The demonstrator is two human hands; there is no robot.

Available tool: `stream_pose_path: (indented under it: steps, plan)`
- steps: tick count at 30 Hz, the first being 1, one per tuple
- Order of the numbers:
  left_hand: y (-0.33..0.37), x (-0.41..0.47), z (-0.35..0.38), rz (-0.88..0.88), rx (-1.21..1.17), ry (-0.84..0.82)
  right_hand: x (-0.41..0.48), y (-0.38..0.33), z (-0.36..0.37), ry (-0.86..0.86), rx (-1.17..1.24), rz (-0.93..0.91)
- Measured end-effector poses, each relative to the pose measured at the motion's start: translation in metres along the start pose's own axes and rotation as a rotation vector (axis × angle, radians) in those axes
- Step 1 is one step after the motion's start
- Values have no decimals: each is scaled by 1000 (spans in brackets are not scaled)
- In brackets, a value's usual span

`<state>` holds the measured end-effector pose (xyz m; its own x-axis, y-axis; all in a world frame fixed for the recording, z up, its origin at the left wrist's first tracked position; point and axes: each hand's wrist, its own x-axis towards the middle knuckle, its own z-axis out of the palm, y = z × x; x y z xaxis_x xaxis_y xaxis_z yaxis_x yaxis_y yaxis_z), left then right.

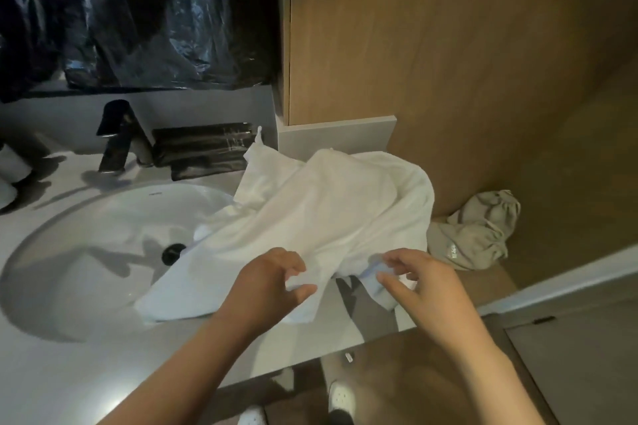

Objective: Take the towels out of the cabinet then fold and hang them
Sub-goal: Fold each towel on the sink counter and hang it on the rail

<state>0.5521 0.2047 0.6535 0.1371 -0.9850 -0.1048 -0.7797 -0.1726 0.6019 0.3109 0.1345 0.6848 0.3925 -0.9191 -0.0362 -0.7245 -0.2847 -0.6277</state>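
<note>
While the white towel (328,217) is lying rumpled across the desk (86,373) and sink (69,252), I'm pinching its near edge with left hand (272,283) and right hand (424,286), seemingly hunting corners to fold squarely.

The scene is taken by a single wide-angle camera worn on the head, aimed forward and steeply down from close above a pale grey vanity countertop (103,373). A round white basin (86,252) is framed at the left, a crumpled white towel (328,210) at the centre, and brown wood-grain panelling (448,45) at the upper right. The left hand (272,286) and right hand (424,290) are seen near the lens, with the forearms entering from the lower edge. White shoes (341,397) are caught at the bottom edge.
</note>
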Motion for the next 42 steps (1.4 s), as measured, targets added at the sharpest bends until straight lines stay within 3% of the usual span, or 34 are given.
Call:
stream_pose_path:
  steps: [13,20,23,30,36,42]
  plan:
    - [11,9,43,-119,183,169,2,12,-3,-57,-20,-13]
    - [6,17,27,-157,7,157,23,13,-6,-50,-31,-71]
    - [5,15,12,-147,-95,233,34,15,-7,-6,-44,-112]
    - [-8,37,-8,-206,-84,366,62,28,-7,-80,-75,-66]
    - [-19,59,-18,-187,-94,388,59,31,-13,1,-75,-73]
    - [-24,66,-27,-184,-163,388,63,5,-28,75,-4,-196]
